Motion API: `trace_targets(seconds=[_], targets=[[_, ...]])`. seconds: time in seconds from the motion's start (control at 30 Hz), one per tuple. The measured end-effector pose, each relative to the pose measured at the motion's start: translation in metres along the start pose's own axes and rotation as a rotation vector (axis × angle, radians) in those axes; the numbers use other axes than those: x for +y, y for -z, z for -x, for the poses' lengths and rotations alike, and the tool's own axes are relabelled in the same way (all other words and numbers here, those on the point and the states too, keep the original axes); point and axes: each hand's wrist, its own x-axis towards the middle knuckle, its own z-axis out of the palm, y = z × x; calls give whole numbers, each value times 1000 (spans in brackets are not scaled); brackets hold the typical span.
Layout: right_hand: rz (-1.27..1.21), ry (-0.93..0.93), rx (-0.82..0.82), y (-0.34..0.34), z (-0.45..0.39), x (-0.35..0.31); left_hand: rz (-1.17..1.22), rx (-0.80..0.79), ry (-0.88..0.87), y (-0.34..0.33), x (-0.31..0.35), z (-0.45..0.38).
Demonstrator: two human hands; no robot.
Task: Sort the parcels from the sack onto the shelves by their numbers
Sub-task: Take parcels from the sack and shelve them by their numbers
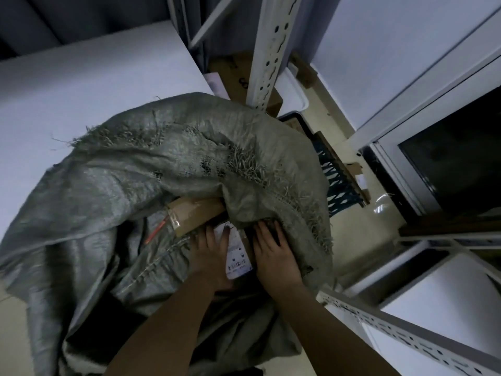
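Both my hands in the sack point(151, 164) mouth: left hand point(210, 256) and right hand point(273, 253) fingers grasp 1 labelled parcel point(238, 253).

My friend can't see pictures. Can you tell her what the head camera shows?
Two hands, left hand and right hand, reach into a big grey woven sack and touch a parcel with a white label. A brown box pokes out behind; white shelves stand around.

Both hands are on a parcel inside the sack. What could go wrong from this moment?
The sack's frayed rim droops over the right hand, so the labelled parcel could snag while lifted. The cardboard box leans just above the left hand and might slide. Dim light may make the number hard to read.
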Motion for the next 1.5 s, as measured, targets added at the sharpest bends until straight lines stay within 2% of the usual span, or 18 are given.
trace_targets(seconds=[0.13,0.27,0.33,0.4,0.47,0.5,0.53,0.6,0.73,0.83,0.93,1.07,1.17,1.33,1.5], targets=[[-108,-50,-28,7,4,-6,58,-42,94,7,-9,29],[-409,-151,-44,27,18,-21,336,-62,262,25,-17,72],[-712,-273,-55,46,28,-31,573,-21,373,41,-22,95],[-1186,-420,-90,72,40,-38,765,-3,457,60,-26,118],[-1770,-531,-141,97,54,-45,880,17,491,80,-26,141],[-1971,-562,-172,108,61,-47,920,40,498,90,-26,153],[-2071,-552,-216,120,69,-47,947,72,499,102,-25,166],[-2125,-499,-244,135,81,-50,969,124,462,122,-22,188],[-2135,-519,-38,168,108,-26,1059,177,198,169,-21,232],[-2115,-480,31,195,136,7,1015,158,128,205,-26,254],[-1983,-457,26,223,172,35,968,228,87,240,-31,266],[-1854,-454,85,252,224,56,908,251,-87,285,-21,283],[-1813,-479,135,265,268,60,1101,73,-236,308,-2,308],[-1852,-543,196,268,342,51,1086,-321,-394,314,23,349],[-1947,-598,270,258,411,40,985,-450,-409,301,53,370]])
